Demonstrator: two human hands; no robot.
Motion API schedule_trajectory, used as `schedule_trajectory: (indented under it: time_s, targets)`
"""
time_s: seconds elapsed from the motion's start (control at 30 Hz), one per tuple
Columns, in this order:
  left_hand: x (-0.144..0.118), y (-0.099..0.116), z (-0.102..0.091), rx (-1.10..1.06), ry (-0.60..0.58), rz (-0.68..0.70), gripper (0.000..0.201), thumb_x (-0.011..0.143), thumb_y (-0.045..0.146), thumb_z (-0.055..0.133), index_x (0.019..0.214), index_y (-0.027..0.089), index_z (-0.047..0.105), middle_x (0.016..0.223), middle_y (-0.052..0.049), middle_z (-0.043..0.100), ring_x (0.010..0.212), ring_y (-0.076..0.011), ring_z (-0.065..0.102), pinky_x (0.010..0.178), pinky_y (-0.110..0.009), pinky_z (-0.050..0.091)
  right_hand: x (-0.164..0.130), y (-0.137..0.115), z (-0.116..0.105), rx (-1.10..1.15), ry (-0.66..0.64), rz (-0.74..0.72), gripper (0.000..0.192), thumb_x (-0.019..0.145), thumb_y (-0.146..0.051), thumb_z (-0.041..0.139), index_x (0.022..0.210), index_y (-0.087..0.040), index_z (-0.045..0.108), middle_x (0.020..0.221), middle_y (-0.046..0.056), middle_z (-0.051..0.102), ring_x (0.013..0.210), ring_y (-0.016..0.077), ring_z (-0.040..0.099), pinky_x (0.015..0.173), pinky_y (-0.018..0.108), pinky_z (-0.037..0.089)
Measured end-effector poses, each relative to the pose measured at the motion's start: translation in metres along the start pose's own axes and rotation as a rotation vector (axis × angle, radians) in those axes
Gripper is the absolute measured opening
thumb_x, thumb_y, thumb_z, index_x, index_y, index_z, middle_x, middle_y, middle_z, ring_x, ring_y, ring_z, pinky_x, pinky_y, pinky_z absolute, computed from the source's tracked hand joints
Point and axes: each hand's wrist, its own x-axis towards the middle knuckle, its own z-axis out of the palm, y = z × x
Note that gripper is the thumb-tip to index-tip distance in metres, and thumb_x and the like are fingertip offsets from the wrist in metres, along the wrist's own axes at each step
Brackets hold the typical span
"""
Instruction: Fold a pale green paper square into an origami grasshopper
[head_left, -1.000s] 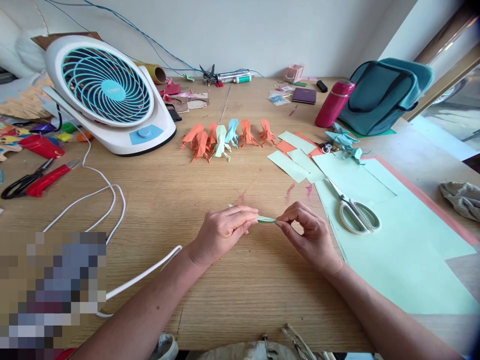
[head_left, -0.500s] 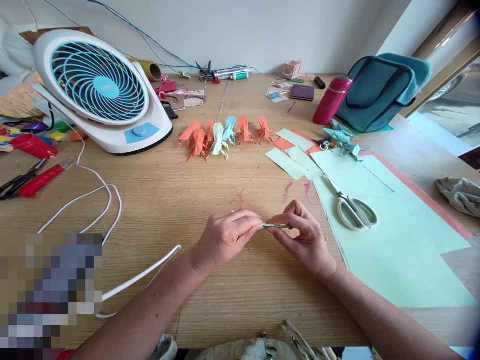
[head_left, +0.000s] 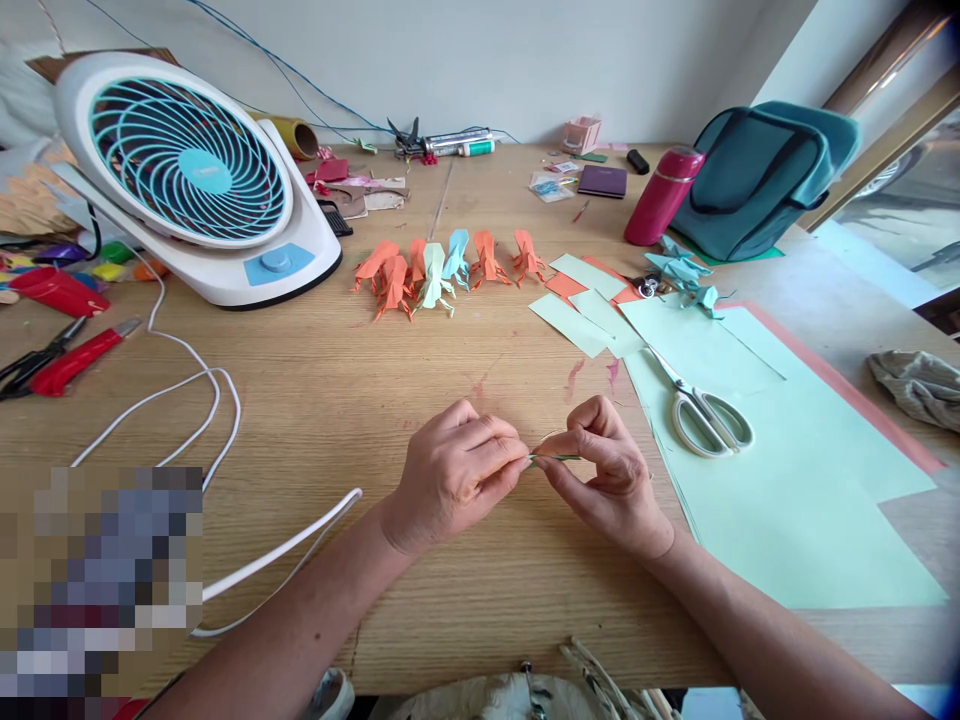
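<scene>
Between my hands is a small folded piece of green paper (head_left: 556, 457), seen nearly edge-on and mostly covered by fingers. My left hand (head_left: 463, 468) pinches its left end, fingers pressed together. Thumb and forefinger of my right hand (head_left: 606, 478) grip the other end, and the two sets of fingertips almost touch. Beyond them stands a row of folded paper figures: an orange one (head_left: 489, 260), a pale green one (head_left: 434, 280) and a blue one (head_left: 457, 257) among several. Cut pale green paper rectangles (head_left: 571, 325) lie to their right.
White-handled scissors (head_left: 709, 420) rest on large pale green sheets (head_left: 787, 530) at right. A white fan (head_left: 315, 240) stands at left, its cable (head_left: 214, 400) looping over the table. Red-handled cutters (head_left: 75, 365) lie far left. A pink bottle (head_left: 664, 197) and teal bag (head_left: 739, 190) stand at the back right.
My left hand's knuckles have risen and its fingers are more bent around the paper. My right hand keeps its pinch nearly in place. The view has shifted slightly.
</scene>
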Motion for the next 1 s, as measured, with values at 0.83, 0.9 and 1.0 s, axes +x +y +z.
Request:
schedule_trajectory:
  time_s: [0.83, 0.9, 1.0]
  targets:
    - [-0.001, -0.008, 0.005, -0.161, 0.02, -0.011, 0.013, 0.09, 0.01, 0.061, 0.082, 0.021, 0.06, 0.086, 0.001, 0.072, 0.082, -0.0167, 0.055, 0.081, -0.035, 0.042, 0.0, 0.006, 0.0, 0.134, -0.007, 0.065, 0.01, 0.087, -0.016, 0.072, 0.091, -0.024, 0.076, 0.081, 0.001, 0.053, 0.074, 0.0145, 0.055, 0.066, 0.029, 0.047]
    - [-0.001, -0.009, 0.005, -0.17, 0.028, -0.035, 0.013, 0.09, 0.01, 0.062, 0.083, 0.021, 0.061, 0.087, 0.001, 0.073, 0.082, -0.0167, 0.055, 0.081, -0.035, 0.042, -0.001, 0.007, -0.001, 0.127, 0.007, 0.056, 0.011, 0.086, -0.015, 0.072, 0.092, -0.023, 0.075, 0.081, 0.0, 0.053, 0.074, 0.0139, 0.055, 0.065, 0.028, 0.046]
    - [-0.001, -0.008, 0.004, -0.166, 0.035, -0.048, 0.011, 0.09, 0.012, 0.065, 0.085, 0.022, 0.064, 0.089, 0.002, 0.074, 0.085, -0.0173, 0.056, 0.084, -0.036, 0.042, -0.002, 0.009, -0.001, 0.125, -0.001, 0.038, 0.011, 0.086, -0.014, 0.072, 0.092, -0.023, 0.075, 0.079, 0.0, 0.054, 0.072, 0.0132, 0.056, 0.063, 0.028, 0.046]
